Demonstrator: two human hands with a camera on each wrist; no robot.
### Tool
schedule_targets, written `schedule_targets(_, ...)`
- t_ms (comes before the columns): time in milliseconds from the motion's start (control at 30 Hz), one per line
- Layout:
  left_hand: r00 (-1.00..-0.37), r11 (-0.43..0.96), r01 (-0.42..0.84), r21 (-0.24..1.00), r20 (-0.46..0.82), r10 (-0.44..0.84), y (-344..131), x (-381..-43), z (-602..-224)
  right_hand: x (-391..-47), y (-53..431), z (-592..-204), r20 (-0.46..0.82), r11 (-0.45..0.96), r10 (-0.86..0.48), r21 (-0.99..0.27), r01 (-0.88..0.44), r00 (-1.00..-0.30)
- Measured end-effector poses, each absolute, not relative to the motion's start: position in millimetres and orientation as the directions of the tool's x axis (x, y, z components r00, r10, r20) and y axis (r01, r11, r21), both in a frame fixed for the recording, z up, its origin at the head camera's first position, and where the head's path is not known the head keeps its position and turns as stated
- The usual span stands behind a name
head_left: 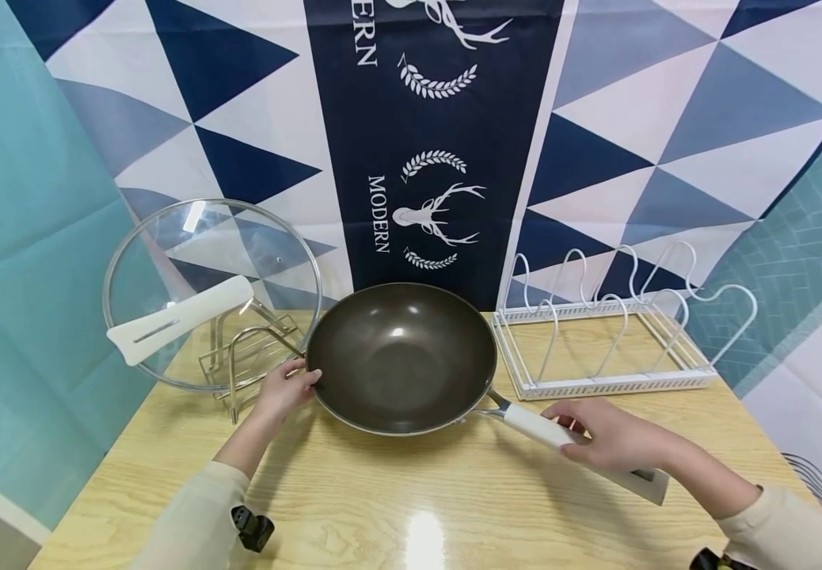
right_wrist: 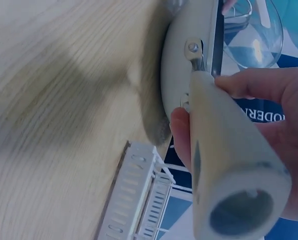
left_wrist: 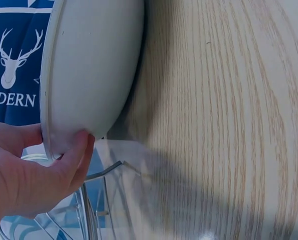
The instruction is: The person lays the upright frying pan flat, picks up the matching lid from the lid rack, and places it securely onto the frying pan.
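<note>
A wok (head_left: 402,360) with a dark inside, a pale outside and a white handle (head_left: 541,427) is at the middle of the table. On its left rim, my left hand (head_left: 288,389) pinches the edge, thumb inside and fingers underneath, as the left wrist view shows of the pale outer wall (left_wrist: 91,65). My right hand (head_left: 606,434) grips the long handle, with thumb and fingers on either side of it in the right wrist view. The handle's hollow end (right_wrist: 241,212) faces that camera.
Left of the wok, a glass lid (head_left: 169,269) with a white handle leans upright in a wire stand (head_left: 234,372). A white rack (head_left: 610,386) with several wire loops stands at the right. Behind hangs a patterned cloth (head_left: 425,119). Everything stands on a wooden table (head_left: 354,499).
</note>
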State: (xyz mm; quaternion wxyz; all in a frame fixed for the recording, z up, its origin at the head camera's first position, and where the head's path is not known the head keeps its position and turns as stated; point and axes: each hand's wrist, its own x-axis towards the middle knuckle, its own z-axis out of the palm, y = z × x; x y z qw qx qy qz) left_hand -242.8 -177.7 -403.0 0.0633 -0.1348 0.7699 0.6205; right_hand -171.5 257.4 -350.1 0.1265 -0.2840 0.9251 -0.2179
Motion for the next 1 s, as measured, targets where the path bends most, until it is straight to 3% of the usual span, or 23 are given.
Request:
schedule_targets(567,-0.958,0.198,-0.279,0.94,-0.259,-0.12,-180.4,-244.5,-404.5,-170.5,253.8,-364.6,-0.051,0.708,-0.631,-0.447,-0.547,-0.774)
schedule_targets(1000,-0.955,0.116,-0.288,0.95,-0.276,-0.111,-182.1,-241.8,-407.9,-175.3,260.8,-362.0,-0.115,0.746,-0.59,-0.457,-0.485,-0.799)
